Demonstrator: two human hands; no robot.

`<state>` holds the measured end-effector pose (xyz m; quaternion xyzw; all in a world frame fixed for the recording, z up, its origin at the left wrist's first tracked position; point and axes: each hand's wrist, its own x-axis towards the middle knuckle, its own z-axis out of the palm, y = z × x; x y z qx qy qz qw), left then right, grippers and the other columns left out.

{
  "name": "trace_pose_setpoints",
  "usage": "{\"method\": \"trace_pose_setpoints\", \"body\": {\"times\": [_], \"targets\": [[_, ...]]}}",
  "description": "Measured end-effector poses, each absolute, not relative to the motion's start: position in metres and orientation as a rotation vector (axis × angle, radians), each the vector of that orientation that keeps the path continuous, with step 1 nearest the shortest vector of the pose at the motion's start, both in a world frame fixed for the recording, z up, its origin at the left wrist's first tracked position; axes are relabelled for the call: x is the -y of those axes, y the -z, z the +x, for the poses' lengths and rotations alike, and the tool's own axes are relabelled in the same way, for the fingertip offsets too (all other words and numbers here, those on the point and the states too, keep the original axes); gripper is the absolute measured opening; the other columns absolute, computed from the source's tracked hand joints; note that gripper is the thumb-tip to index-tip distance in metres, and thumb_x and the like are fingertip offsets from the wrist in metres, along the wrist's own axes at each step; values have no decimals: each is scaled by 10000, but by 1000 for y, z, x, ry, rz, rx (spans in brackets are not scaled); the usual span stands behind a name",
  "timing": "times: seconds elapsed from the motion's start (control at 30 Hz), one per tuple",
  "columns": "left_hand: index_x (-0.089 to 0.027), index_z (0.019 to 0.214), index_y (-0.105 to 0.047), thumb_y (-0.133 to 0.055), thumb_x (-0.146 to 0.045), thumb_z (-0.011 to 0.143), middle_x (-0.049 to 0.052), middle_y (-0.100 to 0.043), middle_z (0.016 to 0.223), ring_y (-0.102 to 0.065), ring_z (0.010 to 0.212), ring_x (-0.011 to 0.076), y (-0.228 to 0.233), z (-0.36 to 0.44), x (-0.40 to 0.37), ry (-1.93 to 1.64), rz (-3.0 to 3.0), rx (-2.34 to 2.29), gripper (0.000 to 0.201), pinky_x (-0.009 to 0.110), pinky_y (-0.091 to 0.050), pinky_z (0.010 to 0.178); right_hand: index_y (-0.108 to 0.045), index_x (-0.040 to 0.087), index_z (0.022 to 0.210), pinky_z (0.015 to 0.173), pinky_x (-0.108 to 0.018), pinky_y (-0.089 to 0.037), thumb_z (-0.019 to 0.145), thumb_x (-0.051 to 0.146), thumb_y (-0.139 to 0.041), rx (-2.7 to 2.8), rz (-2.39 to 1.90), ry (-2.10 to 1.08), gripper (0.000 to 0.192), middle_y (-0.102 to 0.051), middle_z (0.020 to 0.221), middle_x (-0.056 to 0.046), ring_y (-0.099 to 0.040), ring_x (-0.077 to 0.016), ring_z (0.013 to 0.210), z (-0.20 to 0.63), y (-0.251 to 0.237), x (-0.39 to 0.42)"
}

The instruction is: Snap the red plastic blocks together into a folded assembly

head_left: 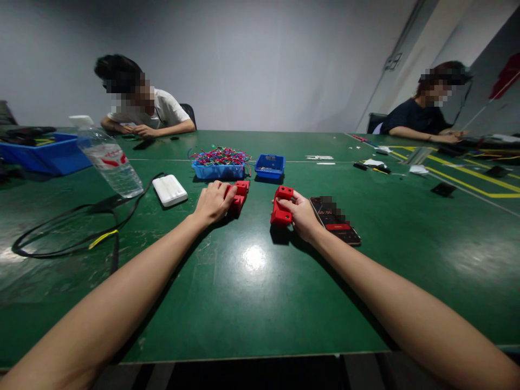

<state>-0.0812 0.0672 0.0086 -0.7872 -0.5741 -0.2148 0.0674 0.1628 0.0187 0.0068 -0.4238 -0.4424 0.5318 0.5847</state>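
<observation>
My left hand [212, 203] grips a red plastic block [239, 196] that rests on the green table [252, 281]. My right hand [301, 214] holds a second red plastic block [281, 207], also on the table, a short gap to the right of the first. Just beyond the blocks stand a blue tray heaped with coloured wires [219, 162] and a smaller blue tray [270, 166]. A phone [335, 220] with a lit screen lies right next to my right hand.
A clear water bottle [109, 160], a white power bank [169, 190] and a looped black cable [65, 233] lie at left, with a big blue bin [44, 154] behind. Two other people sit at the far side, small parts scattered before the right one.
</observation>
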Motion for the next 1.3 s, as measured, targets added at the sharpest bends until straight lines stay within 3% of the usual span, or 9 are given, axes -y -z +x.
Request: {"method": "trace_pose_setpoints", "body": {"times": [0.2,0.37,0.6,0.73,0.93,1.1,1.2,1.3], "targets": [[-169,952,-653,-125,-527,992,108,-587,965,-582,880,243,-13,-82,-67,629,-2254,1868,639,333,-425,729,-620,185,923,641,-281,-500,561,271,-763,1005,-993,-1252,398,-693,747,15,-619,-132,640,162,-8,-20],[-191,745,-603,-153,-542,985,79,-562,844,-573,763,228,-16,-87,-71,890,-2155,2039,619,322,-379,649,-611,188,914,633,-276,-502,566,254,-761,1000,-991,-1265,385,-700,742,15,-618,-129,627,161,-9,-19],[-201,564,-471,-509,-373,876,19,-488,641,-510,735,193,-13,-95,-86,1449,-1864,2037,358,300,-400,735,-569,202,960,642,-290,-518,586,240,-752,990,-998,-1280,418,-709,752,13,-633,-138,626,160,-9,-18],[-181,616,-520,-581,-323,823,-11,-517,641,-495,676,150,-12,-97,-95,1841,-1645,2074,259,275,-413,708,-563,202,992,670,-306,-530,581,224,-762,1008,-987,-1302,457,-723,807,-1,-655,-148,662,160,-9,-18],[-162,803,-513,-610,-546,808,-41,-525,662,-489,528,90,-19,-82,-94,2656,-1244,2083,396,210,-399,500,-621,171,879,730,-313,-531,567,209,-763,1046,-975,-1351,345,-735,806,-26,-681,-168,728,161,-6,-20],[-160,847,-500,-710,-478,759,-24,-548,730,-532,544,90,-24,-66,-83,2787,-1241,2068,391,199,-424,456,-666,169,857,747,-325,-521,559,205,-765,1101,-975,-1380,316,-730,774,-17,-679,-178,742,160,-6,-20],[-160,925,-506,-713,-323,775,12,-582,852,-596,645,107,-23,-64,-82,2780,-1311,1932,304,228,-511,541,-688,163,846,726,-307,-501,549,214,-767,1116,-985,-1368,312,-724,777,-9,-649,-157,715,160,-6,-20],[-168,1043,-479,-699,-218,766,46,-587,973,-638,754,131,-20,-64,-83,2751,-1452,1808,357,284,-569,662,-699,152,835,637,-268,-444,545,238,-768,1186,-1015,-1325,311,-708,751,0,-596,-130,651,159,-6,-19]]}}
